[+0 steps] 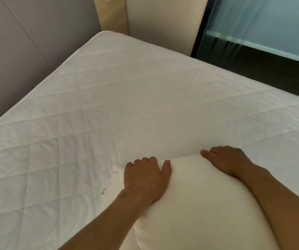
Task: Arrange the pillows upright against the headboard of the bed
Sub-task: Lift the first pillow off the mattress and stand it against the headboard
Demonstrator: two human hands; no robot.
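Observation:
A plump cream pillow (pixel 199 204) lies at the near edge of the white quilted mattress (pixel 109 105). My left hand (pixel 145 179) grips its far left part, fingers curled over the far edge and thumb on top. My right hand (pixel 226 161) holds the far right corner, fingers wrapped behind it. A small label (pixel 103 191) shows on the pillow's left side. The grey padded headboard (pixel 19 51) runs along the mattress's left side, well away from the pillow. No other pillow is in view.
A beige upholstered panel (pixel 163 20) and a wooden strip (pixel 111 15) stand beyond the mattress's far corner. A dark-framed glass partition (pixel 262 27) and dark floor (pixel 271 73) lie to the right of the bed.

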